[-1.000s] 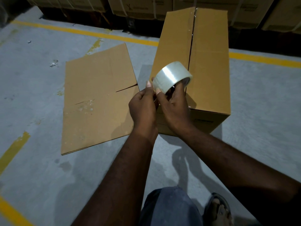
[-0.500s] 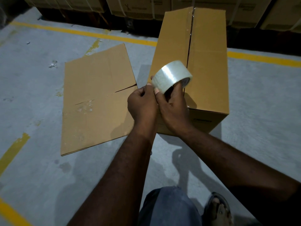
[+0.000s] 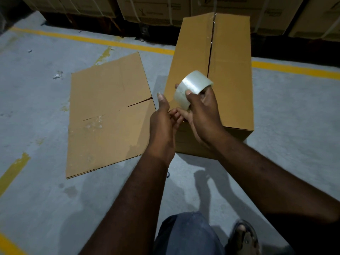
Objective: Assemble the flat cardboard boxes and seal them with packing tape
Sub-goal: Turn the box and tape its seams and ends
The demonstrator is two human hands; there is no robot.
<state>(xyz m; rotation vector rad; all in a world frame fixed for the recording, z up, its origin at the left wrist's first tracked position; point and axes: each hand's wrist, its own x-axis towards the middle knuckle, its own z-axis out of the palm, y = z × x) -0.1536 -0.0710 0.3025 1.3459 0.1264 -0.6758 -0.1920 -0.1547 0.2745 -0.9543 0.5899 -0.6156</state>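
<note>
My right hand (image 3: 204, 115) grips a roll of clear packing tape (image 3: 195, 85), thumb on its outer face, fingers in the core. It holds the roll above the near end of an assembled cardboard box (image 3: 231, 74), whose top flaps meet at a dark untaped seam (image 3: 211, 43). My left hand (image 3: 161, 124) is just left of the roll, thumb raised and off it, fingertips touching the roll's lower edge by my right fingers. Whether they hold a tape end I cannot tell. A flat cardboard box (image 3: 108, 111) lies on the floor to the left.
Strapped cartons (image 3: 154, 8) are stacked along the back behind a yellow floor line (image 3: 110, 42). A scrap of litter (image 3: 58, 74) lies left of the flat box. My knee (image 3: 184, 234) and sandalled foot (image 3: 242, 236) are at the bottom.
My left thumb has come off the tape roll and now points up. My right hand has turned the roll and moved its thumb onto the outer face.
</note>
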